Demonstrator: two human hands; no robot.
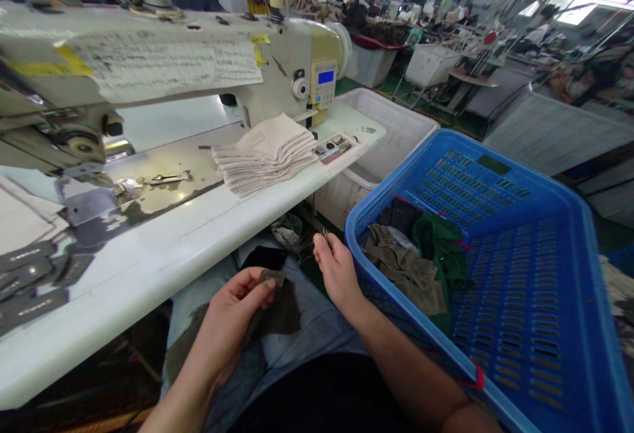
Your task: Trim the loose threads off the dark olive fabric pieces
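Observation:
My left hand pinches a dark olive fabric piece between thumb and fingers, over my lap. The cloth hangs down across the jeans, and a small folded tab of it stands up at the fingertips. To its right, my right hand is closed around small thread snips, whose thin dark metal tips poke out above the thumb. Most of the snips is hidden in the fingers. The two hands are apart, just off the front edge of the white sewing table.
A sewing machine stands on the table beside a stack of cream fabric pieces. Dark grey tabs lie at the left. A blue basket with green and brown cloth is close to my right arm. Behind stands a white bin.

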